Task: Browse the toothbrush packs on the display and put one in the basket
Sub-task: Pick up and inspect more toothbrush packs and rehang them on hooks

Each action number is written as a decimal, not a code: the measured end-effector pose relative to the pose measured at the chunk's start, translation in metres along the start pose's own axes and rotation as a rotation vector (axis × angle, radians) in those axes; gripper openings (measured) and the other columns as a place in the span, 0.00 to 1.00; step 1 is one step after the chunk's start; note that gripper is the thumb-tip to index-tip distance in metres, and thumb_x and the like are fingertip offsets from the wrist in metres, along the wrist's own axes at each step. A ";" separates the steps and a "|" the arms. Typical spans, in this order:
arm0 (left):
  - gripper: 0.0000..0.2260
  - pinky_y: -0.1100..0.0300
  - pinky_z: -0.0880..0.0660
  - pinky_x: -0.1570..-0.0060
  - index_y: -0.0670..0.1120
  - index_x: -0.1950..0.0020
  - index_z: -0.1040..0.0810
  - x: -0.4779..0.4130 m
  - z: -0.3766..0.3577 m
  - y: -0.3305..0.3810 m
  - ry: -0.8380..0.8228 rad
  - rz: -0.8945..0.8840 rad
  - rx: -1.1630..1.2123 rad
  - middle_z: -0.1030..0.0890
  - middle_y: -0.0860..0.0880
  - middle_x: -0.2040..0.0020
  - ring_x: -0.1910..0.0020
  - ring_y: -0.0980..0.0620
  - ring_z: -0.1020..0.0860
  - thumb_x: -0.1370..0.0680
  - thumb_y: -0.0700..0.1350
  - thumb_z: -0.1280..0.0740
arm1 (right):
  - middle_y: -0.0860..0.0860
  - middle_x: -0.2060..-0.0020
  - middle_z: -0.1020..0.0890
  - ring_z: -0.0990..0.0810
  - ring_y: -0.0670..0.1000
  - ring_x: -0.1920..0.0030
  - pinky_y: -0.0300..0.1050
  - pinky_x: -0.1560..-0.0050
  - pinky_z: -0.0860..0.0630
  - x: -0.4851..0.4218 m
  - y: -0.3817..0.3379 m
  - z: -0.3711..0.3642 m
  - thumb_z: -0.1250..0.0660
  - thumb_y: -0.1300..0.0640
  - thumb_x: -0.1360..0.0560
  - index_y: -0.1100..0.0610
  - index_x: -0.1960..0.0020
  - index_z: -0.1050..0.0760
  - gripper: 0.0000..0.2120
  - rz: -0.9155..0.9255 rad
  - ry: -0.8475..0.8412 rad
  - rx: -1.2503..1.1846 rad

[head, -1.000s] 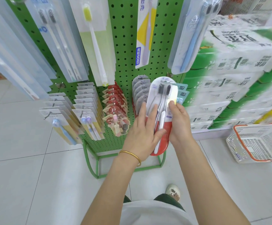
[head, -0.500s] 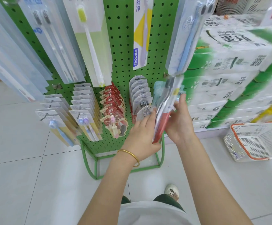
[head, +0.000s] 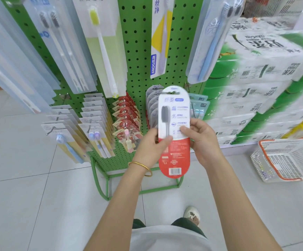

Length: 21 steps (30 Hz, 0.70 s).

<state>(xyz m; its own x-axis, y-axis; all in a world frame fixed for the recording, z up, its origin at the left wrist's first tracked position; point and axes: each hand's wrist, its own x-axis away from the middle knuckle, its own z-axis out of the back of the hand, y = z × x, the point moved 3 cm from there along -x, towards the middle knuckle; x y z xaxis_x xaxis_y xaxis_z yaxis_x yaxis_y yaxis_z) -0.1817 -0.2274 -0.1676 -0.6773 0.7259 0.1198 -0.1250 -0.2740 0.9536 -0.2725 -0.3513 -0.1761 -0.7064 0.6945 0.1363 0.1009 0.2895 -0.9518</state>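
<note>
Toothbrush pack [head: 174,109] upright before the display [head: 140,51] — left grip [head: 151,147] and right grip [head: 202,140] each pinch one edge

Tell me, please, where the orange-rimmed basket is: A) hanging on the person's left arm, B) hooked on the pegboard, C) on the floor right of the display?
C: the basket sits on the floor tiles right of the green display, while the left hand and right hand hold the toothbrush pack.

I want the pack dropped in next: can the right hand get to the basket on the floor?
Probably yes. The right hand, gripping the toothbrush pack, has nothing standing between it and the open-topped basket on the floor to its right. The basket lies low, so a downward reach seems needed.
</note>
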 end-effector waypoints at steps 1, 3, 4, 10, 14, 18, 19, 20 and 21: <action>0.09 0.49 0.21 0.52 0.44 0.45 0.26 -0.004 0.003 0.003 0.041 -0.016 0.033 0.19 0.47 0.49 0.52 0.49 0.19 0.23 0.45 0.33 | 0.50 0.62 0.15 0.18 0.48 0.65 0.40 0.67 0.23 0.002 0.002 0.001 0.31 0.67 0.29 0.58 0.50 0.23 0.10 -0.013 -0.039 0.014; 0.10 0.52 0.20 0.53 0.43 0.44 0.27 -0.012 0.011 0.011 0.129 -0.062 0.115 0.20 0.47 0.47 0.50 0.52 0.20 0.23 0.44 0.34 | 0.52 0.60 0.15 0.17 0.50 0.63 0.41 0.65 0.21 0.004 0.006 0.002 0.27 0.64 0.33 0.58 0.50 0.22 0.12 -0.045 -0.107 0.019; 0.08 0.55 0.21 0.54 0.45 0.45 0.28 -0.015 0.015 0.014 0.180 -0.086 0.152 0.21 0.48 0.47 0.49 0.53 0.21 0.23 0.43 0.34 | 0.53 0.60 0.15 0.17 0.50 0.63 0.41 0.64 0.21 0.005 0.008 0.003 0.26 0.63 0.35 0.58 0.50 0.22 0.14 -0.066 -0.140 0.021; 0.03 0.46 0.23 0.50 0.50 0.49 0.26 -0.018 0.024 0.016 0.186 -0.090 0.309 0.20 0.42 0.46 0.47 0.45 0.20 0.22 0.44 0.36 | 0.56 0.52 0.18 0.19 0.54 0.56 0.46 0.56 0.22 0.013 0.023 -0.002 0.19 0.49 0.42 0.59 0.49 0.24 0.28 -0.204 -0.345 -0.107; 0.06 0.51 0.22 0.51 0.45 0.46 0.27 -0.011 0.015 0.009 0.070 -0.048 0.425 0.18 0.46 0.52 0.53 0.51 0.20 0.20 0.38 0.41 | 0.64 0.38 0.26 0.24 0.62 0.41 0.59 0.40 0.28 0.020 0.041 -0.013 0.20 0.45 0.39 0.64 0.31 0.36 0.46 -0.336 -0.533 -0.299; 0.07 0.62 0.25 0.73 0.48 0.47 0.27 -0.012 0.015 0.005 0.028 -0.056 0.332 0.18 0.55 0.58 0.62 0.60 0.21 0.19 0.39 0.41 | 0.61 0.39 0.23 0.22 0.61 0.41 0.59 0.39 0.27 0.023 0.047 -0.017 0.21 0.47 0.38 0.62 0.30 0.34 0.43 -0.343 -0.622 -0.343; 0.07 0.62 0.24 0.70 0.48 0.46 0.27 -0.012 0.016 0.005 0.039 -0.063 0.303 0.19 0.54 0.55 0.60 0.61 0.21 0.20 0.38 0.40 | 0.61 0.41 0.22 0.21 0.59 0.42 0.57 0.40 0.25 0.021 0.048 -0.015 0.20 0.47 0.39 0.62 0.31 0.33 0.42 -0.324 -0.597 -0.308; 0.09 0.62 0.22 0.61 0.49 0.45 0.27 -0.014 0.018 0.005 0.064 -0.072 0.277 0.20 0.53 0.50 0.54 0.61 0.21 0.20 0.37 0.40 | 0.60 0.42 0.21 0.21 0.58 0.44 0.54 0.42 0.24 0.019 0.047 -0.012 0.20 0.46 0.40 0.63 0.32 0.32 0.43 -0.295 -0.552 -0.256; 0.10 0.61 0.23 0.52 0.50 0.44 0.27 -0.015 0.021 0.004 0.104 -0.075 0.254 0.21 0.51 0.46 0.48 0.58 0.22 0.21 0.37 0.39 | 0.59 0.43 0.21 0.21 0.57 0.45 0.50 0.44 0.24 0.016 0.047 -0.007 0.19 0.46 0.42 0.64 0.33 0.32 0.45 -0.265 -0.482 -0.205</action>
<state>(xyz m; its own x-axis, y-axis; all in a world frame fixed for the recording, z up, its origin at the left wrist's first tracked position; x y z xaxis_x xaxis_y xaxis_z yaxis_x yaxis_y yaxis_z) -0.1570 -0.2261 -0.1602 -0.7452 0.6662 0.0297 -0.0007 -0.0453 0.9990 -0.2741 -0.3216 -0.2170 -0.9600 0.2176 0.1763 -0.0227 0.5671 -0.8233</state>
